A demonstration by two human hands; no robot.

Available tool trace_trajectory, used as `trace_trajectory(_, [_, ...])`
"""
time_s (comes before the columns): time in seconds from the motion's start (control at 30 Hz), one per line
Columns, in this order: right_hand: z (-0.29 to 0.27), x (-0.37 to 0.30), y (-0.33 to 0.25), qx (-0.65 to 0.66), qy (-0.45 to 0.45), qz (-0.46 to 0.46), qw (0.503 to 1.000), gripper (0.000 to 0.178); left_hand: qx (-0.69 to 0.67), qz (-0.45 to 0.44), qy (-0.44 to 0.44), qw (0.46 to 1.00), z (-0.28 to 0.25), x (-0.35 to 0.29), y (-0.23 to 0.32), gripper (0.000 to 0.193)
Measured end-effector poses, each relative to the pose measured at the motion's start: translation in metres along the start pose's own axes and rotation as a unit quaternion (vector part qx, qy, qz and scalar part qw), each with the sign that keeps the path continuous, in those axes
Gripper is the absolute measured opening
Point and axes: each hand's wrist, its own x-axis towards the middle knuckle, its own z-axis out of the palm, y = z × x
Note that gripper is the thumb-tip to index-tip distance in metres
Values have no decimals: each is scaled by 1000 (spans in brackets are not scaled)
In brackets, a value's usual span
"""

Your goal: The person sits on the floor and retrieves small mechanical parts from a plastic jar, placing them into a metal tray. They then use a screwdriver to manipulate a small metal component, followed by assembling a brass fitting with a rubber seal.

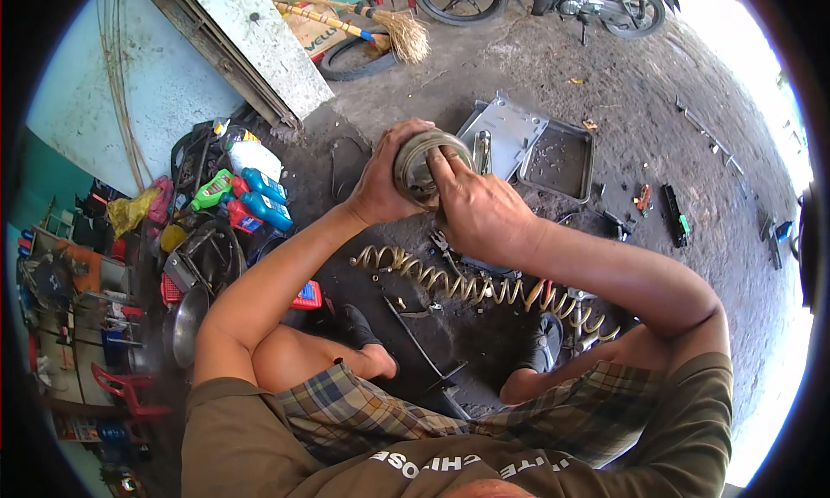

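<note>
A round, hollow metal part point(415, 171) with a thick rim is held up in front of me; its exact kind I cannot make out. My left hand point(379, 187) wraps around its left side, fingers curling over the far edge. From the right, my right hand point(488, 211) has its fingers bent into the opening, pressed against the inside; its thumb is hidden. Just beyond the right hand, a shiny metal tool point(484, 150) stands out against a grey plate point(510, 128). Below my hands, a yellow coiled hose point(469, 289) stretches across the ground between my feet.
A dark-rimmed tray point(591, 165) with small parts sits beyond my right hand. Colourful bottles point(266, 210) crowd the left beside a metal bowl point(184, 325). Loose tools and a black strip point(673, 214) lie on the right. A straw broom point(406, 37) and a motorcycle point(596, 5) are farther off.
</note>
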Motion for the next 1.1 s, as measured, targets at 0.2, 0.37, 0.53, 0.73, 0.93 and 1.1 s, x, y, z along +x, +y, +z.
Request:
trace_trajectory(0.2, [-11, 0, -10, 11, -55, -35, 998, 80, 57, 60, -16, 996, -17, -5, 8, 110])
trace_trajectory(0.37, [-11, 4, -10, -56, -54, -128, 989, 43, -43, -43, 5, 998, -21, -13, 9, 111])
trace_trajectory(0.53, [-12, -1, -7, -63, -20, -119, 991, 36, -79, -56, 35, 995, -29, -17, 0, 113])
trace_trajectory(0.73, [-14, 8, -1, -82, 102, -195, 972, 39, -29, -22, 20, 999, -25, -13, 1, 106])
trace_trajectory(0.93, [5, 9, -4, -154, 91, -198, 964, 66, 0, -54, 37, 998, -18, -17, 4, 107])
trace_trajectory(1.1, [19, 16, -5, -140, 110, -139, 974, 70, 58, -26, 75, 995, -7, -6, 6, 96])
